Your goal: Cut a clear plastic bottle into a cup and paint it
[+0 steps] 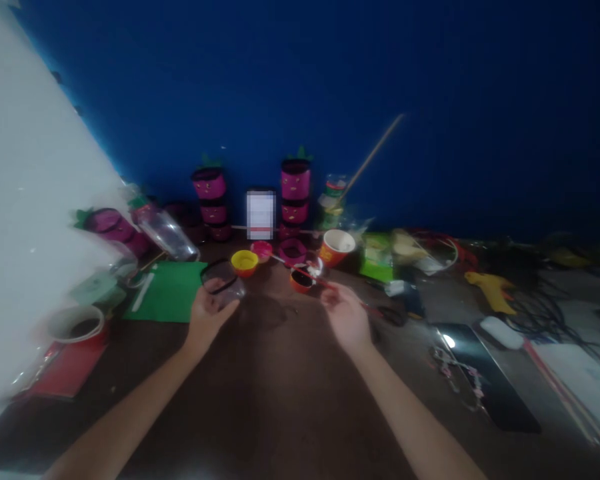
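Note:
My left hand [209,312] is closed around a clear plastic cup piece [233,288] with a black painted rim, tilted above the table. My right hand [345,313] pinches a thin red-handled paintbrush [316,278]. The brush lies across the top of a small orange cup of dark paint [301,281]; blur hides whether its tip touches the paint. Close by are a small cup of yellow paint [245,263], a pink paint cup [261,251] and a purple ring-shaped piece [292,253].
Purple painted face containers [295,190] with green leaf tops stand by the blue wall, beside a phone [261,215]. A red paper cup [337,248] stands behind my right hand. Leftward lie a green sheet [173,290] and a clear bottle [167,233]; rightward, a yellow glue gun [493,290] and a dark tablet [490,380].

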### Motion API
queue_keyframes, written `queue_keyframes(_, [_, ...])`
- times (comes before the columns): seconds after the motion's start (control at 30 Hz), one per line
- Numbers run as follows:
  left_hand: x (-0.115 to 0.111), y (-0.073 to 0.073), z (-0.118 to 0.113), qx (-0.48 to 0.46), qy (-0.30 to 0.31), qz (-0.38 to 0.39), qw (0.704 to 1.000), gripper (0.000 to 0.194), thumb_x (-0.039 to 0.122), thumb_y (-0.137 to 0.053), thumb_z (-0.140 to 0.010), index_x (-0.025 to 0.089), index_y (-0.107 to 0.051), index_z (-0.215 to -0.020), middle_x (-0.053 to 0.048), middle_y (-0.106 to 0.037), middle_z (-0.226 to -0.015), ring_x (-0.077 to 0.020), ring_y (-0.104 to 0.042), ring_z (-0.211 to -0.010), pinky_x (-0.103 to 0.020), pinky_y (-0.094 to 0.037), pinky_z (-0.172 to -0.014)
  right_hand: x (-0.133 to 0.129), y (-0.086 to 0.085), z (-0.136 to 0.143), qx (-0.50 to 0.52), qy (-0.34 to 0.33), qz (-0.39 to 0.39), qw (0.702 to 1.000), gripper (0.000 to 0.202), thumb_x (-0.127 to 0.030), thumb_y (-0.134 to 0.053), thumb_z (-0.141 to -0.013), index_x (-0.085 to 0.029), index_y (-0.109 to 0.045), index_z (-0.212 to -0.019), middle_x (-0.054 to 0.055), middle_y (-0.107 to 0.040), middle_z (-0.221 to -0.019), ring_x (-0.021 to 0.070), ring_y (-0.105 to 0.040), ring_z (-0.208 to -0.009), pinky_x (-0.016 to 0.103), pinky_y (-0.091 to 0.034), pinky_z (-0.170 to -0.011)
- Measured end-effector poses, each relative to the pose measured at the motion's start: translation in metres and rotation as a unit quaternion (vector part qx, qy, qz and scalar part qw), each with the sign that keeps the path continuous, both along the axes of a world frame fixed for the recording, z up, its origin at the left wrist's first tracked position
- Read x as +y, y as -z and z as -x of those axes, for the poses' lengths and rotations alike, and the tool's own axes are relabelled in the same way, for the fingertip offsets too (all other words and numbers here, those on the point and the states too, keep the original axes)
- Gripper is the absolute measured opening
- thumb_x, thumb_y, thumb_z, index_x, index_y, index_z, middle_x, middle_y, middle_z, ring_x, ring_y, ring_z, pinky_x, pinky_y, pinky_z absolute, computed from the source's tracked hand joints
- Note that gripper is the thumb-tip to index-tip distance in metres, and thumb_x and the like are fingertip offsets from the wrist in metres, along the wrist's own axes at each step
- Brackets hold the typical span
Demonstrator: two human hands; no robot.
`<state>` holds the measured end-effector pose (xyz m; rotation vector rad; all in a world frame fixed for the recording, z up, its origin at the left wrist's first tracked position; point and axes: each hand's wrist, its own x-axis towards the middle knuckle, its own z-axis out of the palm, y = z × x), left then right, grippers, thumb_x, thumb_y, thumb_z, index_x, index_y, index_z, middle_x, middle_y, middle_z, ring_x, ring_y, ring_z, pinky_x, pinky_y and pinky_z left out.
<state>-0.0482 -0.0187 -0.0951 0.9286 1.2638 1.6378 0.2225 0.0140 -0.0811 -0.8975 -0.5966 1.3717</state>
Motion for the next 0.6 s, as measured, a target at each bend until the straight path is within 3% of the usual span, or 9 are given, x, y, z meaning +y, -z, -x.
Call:
queue_keyframes(0.13, [0.002,-0.003,0.001,-0.003,-0.055,-0.02,0.998,0.063,0.027,-0.083,-0.051,0.017,-0.05,-0.103,-0.01,-0.059,-0.113,-0.0243,-0.059,-0.108,-0.045,-0.042,-0.1,-0.003,-0.016,0.006,-0.039,-0.024,-0.031,0.998,0.01,-0.028,-0.067,-0.069,-0.018,-0.068,-0.068,0.0,-0.064,-0.054,0.0119,-0.061,-0.052,0.023,-0.045,-0.048])
queue_keyframes(0.27, [0.004,-0.001,0.004,-0.004,-0.064,-0.007,0.998,0.059,0.03,-0.083,-0.052,0.019,-0.049,-0.1,-0.009,-0.062,-0.107,-0.025,-0.061,-0.106,-0.046,-0.045,-0.098,0.001,-0.028,0.014,-0.075,-0.057,-0.074,0.993,0.014,-0.031,-0.066,-0.07,-0.019,-0.071,-0.076,0.002,-0.069,-0.062,0.0136,-0.064,-0.056,0.025,-0.049,-0.053])
queue_keyframes(0.4, [0.005,-0.001,0.004,0.012,-0.085,0.014,0.996,0.057,0.033,-0.083,-0.052,0.019,-0.048,-0.095,-0.009,-0.062,-0.103,-0.0257,-0.059,-0.109,-0.048,-0.042,-0.1,0.009,-0.036,0.024,-0.132,-0.058,-0.119,0.982,0.016,-0.035,-0.067,-0.073,-0.021,-0.071,-0.079,0.002,-0.071,-0.068,0.0145,-0.066,-0.06,0.026,-0.052,-0.056])
queue_keyframes(0.6, [0.006,0.002,0.005,0.018,-0.102,0.027,0.994,0.054,0.035,-0.083,-0.052,0.019,-0.045,-0.088,-0.008,-0.06,-0.103,-0.0238,-0.058,-0.108,-0.045,-0.044,-0.099,0.017,-0.041,0.048,-0.239,-0.059,-0.126,0.961,0.024,-0.042,-0.067,-0.074,-0.02,-0.071,-0.081,0.002,-0.07,-0.067,0.0134,-0.064,-0.057,0.028,-0.055,-0.056])
